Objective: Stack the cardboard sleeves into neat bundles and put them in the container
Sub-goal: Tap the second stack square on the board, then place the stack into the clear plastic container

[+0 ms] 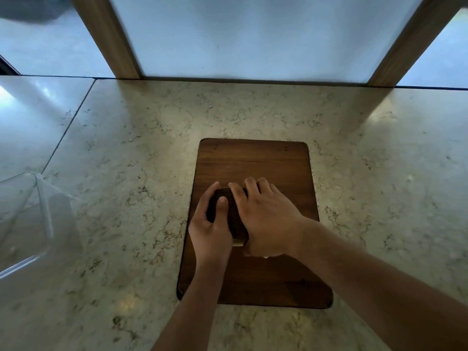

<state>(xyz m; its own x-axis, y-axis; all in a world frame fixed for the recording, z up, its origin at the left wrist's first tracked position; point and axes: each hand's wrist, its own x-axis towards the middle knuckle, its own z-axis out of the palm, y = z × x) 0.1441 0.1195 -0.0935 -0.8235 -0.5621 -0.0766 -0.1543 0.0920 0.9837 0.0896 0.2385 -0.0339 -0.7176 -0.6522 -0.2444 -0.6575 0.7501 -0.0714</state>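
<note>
We press sleeve bundle between left hand and right hand, fingers clamped round it, squaring edges on board; container waits left.

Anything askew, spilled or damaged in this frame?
Nothing stands out. Both hands, left and right, press a dark bundle of sleeves on the wooden board. The clear container sits left, apparently empty.

A dark ribbed bundle of cardboard sleeves lies flat; the clear container sits well apart.
</note>
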